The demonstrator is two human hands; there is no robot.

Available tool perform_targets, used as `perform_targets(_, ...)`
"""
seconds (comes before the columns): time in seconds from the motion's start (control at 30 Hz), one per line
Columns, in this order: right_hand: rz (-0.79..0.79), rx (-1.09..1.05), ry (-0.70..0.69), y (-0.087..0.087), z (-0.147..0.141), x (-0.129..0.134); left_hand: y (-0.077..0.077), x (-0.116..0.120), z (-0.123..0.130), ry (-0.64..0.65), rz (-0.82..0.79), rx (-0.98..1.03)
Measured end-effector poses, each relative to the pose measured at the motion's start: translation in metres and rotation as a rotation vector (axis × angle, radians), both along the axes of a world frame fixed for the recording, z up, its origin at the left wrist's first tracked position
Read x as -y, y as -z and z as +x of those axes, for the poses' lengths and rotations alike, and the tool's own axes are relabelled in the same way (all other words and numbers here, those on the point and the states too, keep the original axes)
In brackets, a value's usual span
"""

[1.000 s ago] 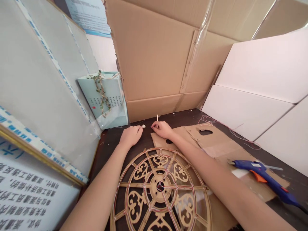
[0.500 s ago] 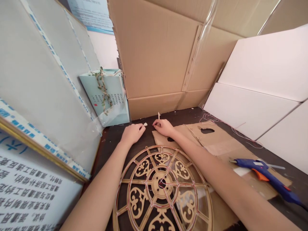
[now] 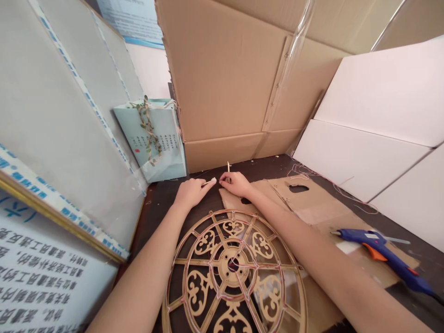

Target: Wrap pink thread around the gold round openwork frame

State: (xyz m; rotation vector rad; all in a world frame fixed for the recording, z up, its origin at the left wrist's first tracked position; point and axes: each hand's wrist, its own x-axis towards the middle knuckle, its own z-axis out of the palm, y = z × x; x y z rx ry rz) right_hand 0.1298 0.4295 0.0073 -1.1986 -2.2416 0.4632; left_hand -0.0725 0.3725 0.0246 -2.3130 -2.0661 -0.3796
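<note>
- Dark table (image 3: 159,203) is backed by one upright cardboard panel (image 3: 229,78); one blue bag (image 3: 168,159) is stood at its left.
- One white-tipped stick (image 3: 213,180) is pinched between thumb and finger of the left hand (image 3: 190,192).
- One pale stick (image 3: 228,166) is held upright in the curled fingers of the right hand (image 3: 237,185).
- One round frame (image 3: 224,264), with six scroll shapes seen, is laid between the forearms.
- One glue gun (image 3: 391,253) is rested on cardboard at right.

Openwork wheel (image 3: 225,272): smooth, matt tan; wood or plastic, unclear. Thin stick (image 3: 228,166): pale, wood-like. Glue gun (image 3: 376,243): smooth blue plastic. Upright panel (image 3: 225,83): matt cardboard, rough edge. Tape (image 3: 301,24): clear, glossy.
</note>
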Motion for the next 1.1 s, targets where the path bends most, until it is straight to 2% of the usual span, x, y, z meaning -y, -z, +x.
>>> perform_targets(0.43, -0.009, 0.01, -0.019, -0.0042, -0.0006, 0.0052, -0.0021, 0.0026, 0.006, 0.13, 0.01, -0.061)
perform_targets(1.1, -0.01, -0.002, -0.003, -0.0036, -0.0004, 0.0021, -0.0023, 0.0014, 0.0071, 0.131, 0.001, -0.082)
